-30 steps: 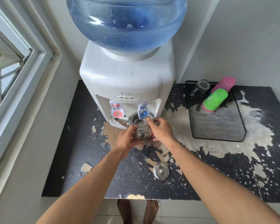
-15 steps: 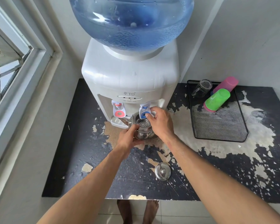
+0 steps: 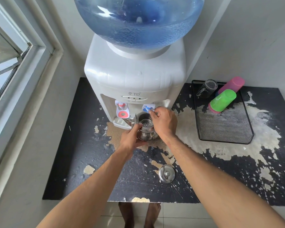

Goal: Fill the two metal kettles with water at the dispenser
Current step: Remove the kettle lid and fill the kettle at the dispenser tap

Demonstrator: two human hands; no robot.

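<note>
A shiny metal kettle (image 3: pixel 145 131) with a perforated strainer in its open mouth stands under the blue tap (image 3: pixel 148 109) of the white water dispenser (image 3: pixel 135 76). My left hand (image 3: pixel 132 139) grips the kettle's near side, thumb on the rim. Over the kettle, my right hand (image 3: pixel 164 123) reaches up and its fingertips pinch the blue tap lever. The kettle's round lid (image 3: pixel 166 173) lies on the table near the front edge. Only one kettle is in sight.
The dispenser carries a big blue water bottle (image 3: pixel 138 20) and a red tap (image 3: pixel 121 111) on the left. At the right, a black mesh tray (image 3: pixel 224 127) holds a glass mug (image 3: pixel 206 88), a green cup (image 3: pixel 223 100) and a pink cup (image 3: pixel 234 83). A window frame stands at left.
My right hand has left the kettle's rim and risen to the blue tap lever. My left hand has stayed on the kettle. The camera has moved slightly closer.
</note>
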